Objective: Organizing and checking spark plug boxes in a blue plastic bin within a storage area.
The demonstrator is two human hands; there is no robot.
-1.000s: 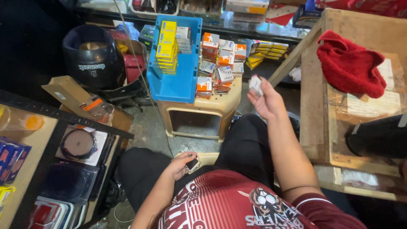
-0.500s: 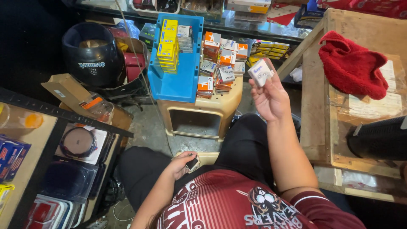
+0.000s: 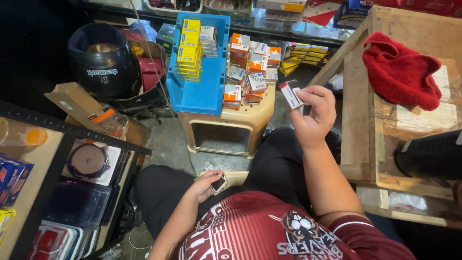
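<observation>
Since a second ago your right hand (image 3: 313, 115) has lifted the small white and red box (image 3: 291, 94) from down by the stack up to eye level, while your left hand (image 3: 204, 185) hasn't budged from your lap. Right thumb and fingertips pinch the box by its lower end, so it sits just off the edge of the beige plastic stool (image 3: 226, 123), near the pile of orange and white cartons (image 3: 250, 67). Left fingers curl round a small dark object (image 3: 219, 183), can't tell what. I'd say keep that pinch light, thin cardboard dents easily, and turn it slowly. Blue plastic bin (image 3: 199, 91) looks smooth and rigid, the yellow boxes (image 3: 188, 48) inside are glossy, and the red cloth (image 3: 402, 72) on the rough wooden crate (image 3: 356, 96) is fuzzy
</observation>
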